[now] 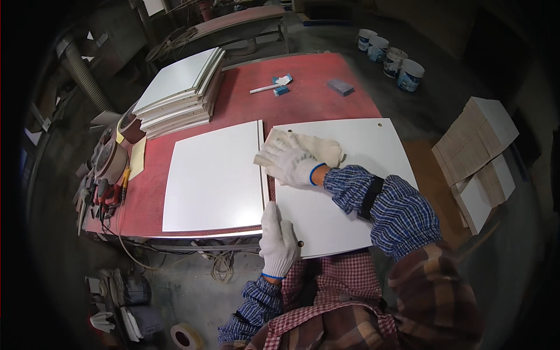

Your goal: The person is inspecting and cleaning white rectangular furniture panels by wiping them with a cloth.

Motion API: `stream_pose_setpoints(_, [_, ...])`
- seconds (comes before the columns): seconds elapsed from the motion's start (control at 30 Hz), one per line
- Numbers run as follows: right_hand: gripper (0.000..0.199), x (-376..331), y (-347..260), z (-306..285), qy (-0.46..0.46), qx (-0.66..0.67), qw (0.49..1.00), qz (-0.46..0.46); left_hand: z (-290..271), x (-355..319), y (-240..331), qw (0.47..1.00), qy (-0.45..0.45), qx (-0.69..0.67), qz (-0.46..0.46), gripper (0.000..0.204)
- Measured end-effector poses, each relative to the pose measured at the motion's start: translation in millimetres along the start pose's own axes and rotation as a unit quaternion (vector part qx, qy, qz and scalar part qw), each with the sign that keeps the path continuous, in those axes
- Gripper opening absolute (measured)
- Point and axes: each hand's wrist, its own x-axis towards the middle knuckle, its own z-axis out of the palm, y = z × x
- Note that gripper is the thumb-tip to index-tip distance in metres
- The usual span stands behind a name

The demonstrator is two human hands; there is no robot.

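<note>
Both my hands wear white knitted gloves with blue cuffs. My right hand point(289, 160) presses a cream cloth point(326, 150) against the far left part of a white panel point(350, 198); its fingers reach over the panel's left edge. At that panel's near left corner, my left hand point(277, 242) holds the edge, thumb on the top face and fingers along the side. Small round holes show near the panel's corners. A second white panel point(213, 178) lies flat just to the left, a narrow gap between the two.
A stack of white panels point(178, 87) stands far left on the red table point(251, 76). Beyond my hands lie a white stick with blue pieces point(281, 90) and a grey block point(340, 87). Tape rolls point(111, 160) and tools crowd the left. More boards point(475, 140) stand right; buckets point(411, 76) sit behind.
</note>
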Motion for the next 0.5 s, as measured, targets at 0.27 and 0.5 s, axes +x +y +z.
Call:
stream_pose_setpoints(0.27, [0.053,-175.1,-98.0,-48.7,-0.032,0.062,0.997,-0.042,-10.9,0.6,15.6,0.975,-0.002,-0.112,-0.193,0.050])
stream_pose_setpoints(0.5, [0.050,-287.5,-0.6,-85.2,-0.086,-0.132,0.962,0.222,-15.9,-0.2,14.3,0.992,-0.024,0.011,-0.127,0.051])
